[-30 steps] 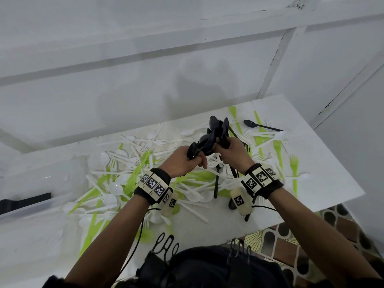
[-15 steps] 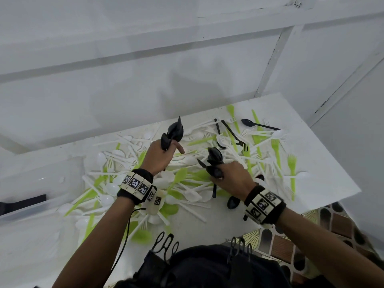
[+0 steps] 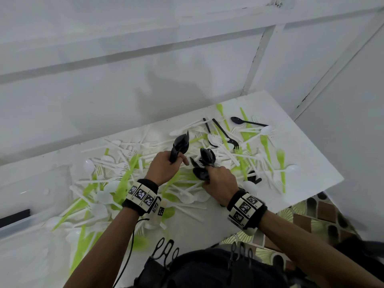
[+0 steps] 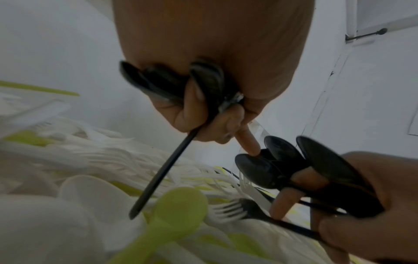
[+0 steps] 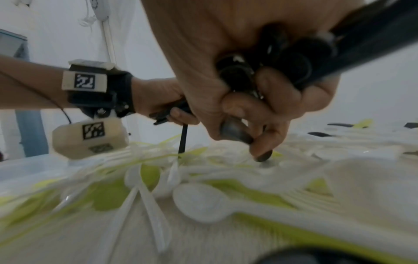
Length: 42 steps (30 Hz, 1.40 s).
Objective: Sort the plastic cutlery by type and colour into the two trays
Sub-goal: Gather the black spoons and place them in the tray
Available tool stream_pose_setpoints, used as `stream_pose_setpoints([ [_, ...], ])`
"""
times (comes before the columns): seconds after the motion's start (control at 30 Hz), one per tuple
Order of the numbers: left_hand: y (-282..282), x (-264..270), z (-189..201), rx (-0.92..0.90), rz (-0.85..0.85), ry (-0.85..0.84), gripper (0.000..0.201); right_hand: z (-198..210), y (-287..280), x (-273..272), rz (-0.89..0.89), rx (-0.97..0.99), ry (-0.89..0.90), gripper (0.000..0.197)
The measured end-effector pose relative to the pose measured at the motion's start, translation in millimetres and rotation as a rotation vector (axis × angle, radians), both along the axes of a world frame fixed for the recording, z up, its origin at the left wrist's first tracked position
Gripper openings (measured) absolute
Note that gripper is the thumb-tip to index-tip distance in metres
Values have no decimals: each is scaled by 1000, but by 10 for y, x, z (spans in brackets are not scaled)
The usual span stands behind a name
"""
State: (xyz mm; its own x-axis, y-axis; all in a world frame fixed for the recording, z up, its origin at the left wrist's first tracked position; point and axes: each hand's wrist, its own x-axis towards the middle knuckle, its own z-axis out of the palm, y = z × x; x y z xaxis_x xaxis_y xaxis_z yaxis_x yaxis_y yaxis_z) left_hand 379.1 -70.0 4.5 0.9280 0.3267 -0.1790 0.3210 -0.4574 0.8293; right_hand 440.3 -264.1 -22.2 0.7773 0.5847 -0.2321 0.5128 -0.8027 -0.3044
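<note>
Head view shows both hands over a big heap of plastic cutlery on a white table. The heap is white, green and black spoons and forks, all mixed up.

The left hand is curled tight round a bunch of black spoons. The spoon bowls stick up above the fist. From the left wrist view, one black handle hangs down below the fingers. One finger of this hand points out and touches a black spoon held by the other hand.

The right hand is just beside the left one. It grips its own bunch of black spoons, bowls up too. In the left wrist view a black fork lies by its fingers, but it is not clear if the hand holds it. In the right wrist view, one fingertip reaches down to the heap.

Farther back on the table lie a few more black pieces, with one black spoon near the far edge.

A clear tray sits at the left side of the table, and something black is in it.
</note>
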Motion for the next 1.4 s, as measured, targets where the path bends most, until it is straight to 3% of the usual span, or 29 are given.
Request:
stream_pose_setpoints([
  [0.13,9,17,-68,36,-5,-45,31,293,14,97,21,63,110,24],
  [0.27,32,39,-146,73,140,-54,28,650,-46,257,12,223,331,22],
  [0.4,26,57,-204,-8,229,-34,24,831,-130,258,-60,426,500,34],
  [0.5,-16,79,-177,-252,251,-26,64,770,-185,200,-40,517,538,40],
  [0.57,-57,92,-117,-430,254,-62,56,691,-240,172,-11,566,587,42],
  [0.73,-118,145,-33,-549,390,-126,24,445,-362,284,-55,723,546,40],
  [0.9,-508,250,58,-422,562,-193,31,290,-511,439,89,621,309,14],
  [1.03,-840,390,96,-340,657,-225,34,293,-623,576,239,647,111,35],
  [1.13,-1109,468,183,-337,699,-275,27,238,-780,786,387,558,-33,19],
  [1.17,-1200,484,187,-333,705,-284,26,232,-834,868,410,495,-77,23],
  [1.27,-1464,460,110,-182,635,-283,20,217,-958,1154,368,401,-89,25],
  [1.4,-1716,266,-129,124,354,-162,24,129,-1147,1446,259,514,36,25],
])
